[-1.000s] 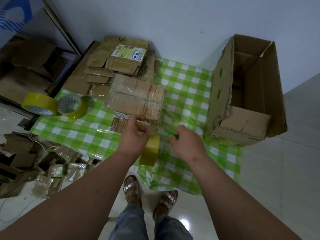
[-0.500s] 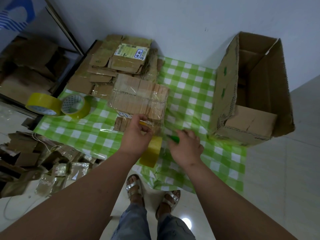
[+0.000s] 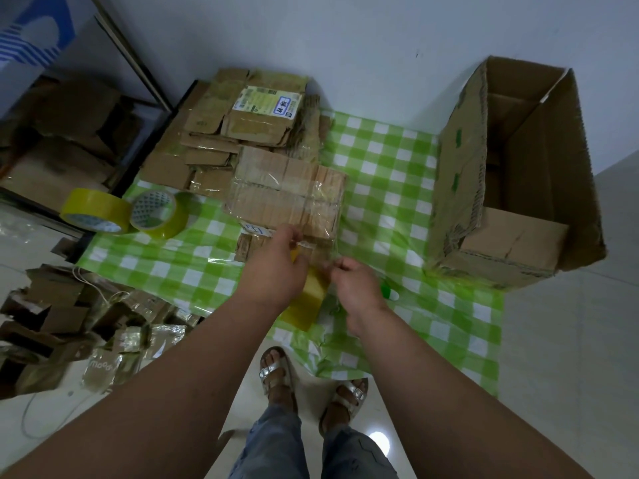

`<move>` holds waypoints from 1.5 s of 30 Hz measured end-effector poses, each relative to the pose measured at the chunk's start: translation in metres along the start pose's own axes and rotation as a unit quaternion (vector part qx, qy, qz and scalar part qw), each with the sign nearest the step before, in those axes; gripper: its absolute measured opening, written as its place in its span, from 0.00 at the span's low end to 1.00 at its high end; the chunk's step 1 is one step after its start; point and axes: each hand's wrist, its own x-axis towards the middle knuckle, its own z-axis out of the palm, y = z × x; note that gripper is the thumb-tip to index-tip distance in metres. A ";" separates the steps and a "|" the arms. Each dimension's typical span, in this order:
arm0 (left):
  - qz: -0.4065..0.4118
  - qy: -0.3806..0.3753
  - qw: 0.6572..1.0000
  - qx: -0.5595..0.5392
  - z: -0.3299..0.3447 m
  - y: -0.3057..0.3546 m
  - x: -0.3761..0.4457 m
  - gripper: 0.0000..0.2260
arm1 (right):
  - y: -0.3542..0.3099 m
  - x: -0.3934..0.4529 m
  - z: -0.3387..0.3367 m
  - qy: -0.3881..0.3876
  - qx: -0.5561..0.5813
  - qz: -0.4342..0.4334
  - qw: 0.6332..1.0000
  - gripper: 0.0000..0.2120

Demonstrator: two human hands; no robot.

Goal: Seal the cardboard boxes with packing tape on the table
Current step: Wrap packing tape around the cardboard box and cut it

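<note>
Fingers of my right hand (image 3: 356, 288) are curled in a pinch, apparently on the clear tape end just beside my left hand (image 3: 276, 267); I cannot see the strip clearly. Left fingers curl round the yellow tape roll (image 3: 306, 300) near the table's front edge. Since a second ago, the green item (image 3: 389, 291) has left my right hand and lies on the checked cloth (image 3: 397, 174). Beyond my hands sits the taped cardboard bundle (image 3: 287, 195), mid-table.
</note>
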 end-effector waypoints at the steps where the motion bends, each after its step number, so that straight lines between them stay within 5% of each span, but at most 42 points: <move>1: 0.012 0.015 0.998 0.053 -0.006 0.002 0.001 0.10 | 0.000 0.001 0.001 -0.002 -0.008 -0.003 1.000 0.09; 5: 0.127 0.133 0.972 0.146 -0.025 0.012 0.011 0.14 | -0.001 0.003 0.001 -0.008 -0.039 -0.024 0.999 0.11; 8: 0.229 0.063 0.947 0.217 -0.025 0.019 0.027 0.25 | 0.000 0.004 0.001 -0.012 -0.043 -0.038 0.998 0.09; 11: 0.222 -0.010 0.941 0.257 -0.021 0.016 0.041 0.28 | 0.003 0.005 0.001 -0.012 -0.026 -0.040 0.999 0.09; 23: 0.259 0.018 0.918 0.300 -0.022 0.012 0.056 0.29 | 0.021 0.009 -0.018 0.023 0.100 0.049 0.994 0.07; 34: 0.264 0.042 0.906 0.328 -0.015 0.007 0.060 0.33 | -0.003 -0.003 -0.015 -0.040 0.099 -0.077 0.991 0.15; 45: 0.282 0.035 0.907 0.311 -0.020 0.002 0.063 0.33 | -0.014 0.006 -0.014 0.013 0.070 -0.086 0.994 0.11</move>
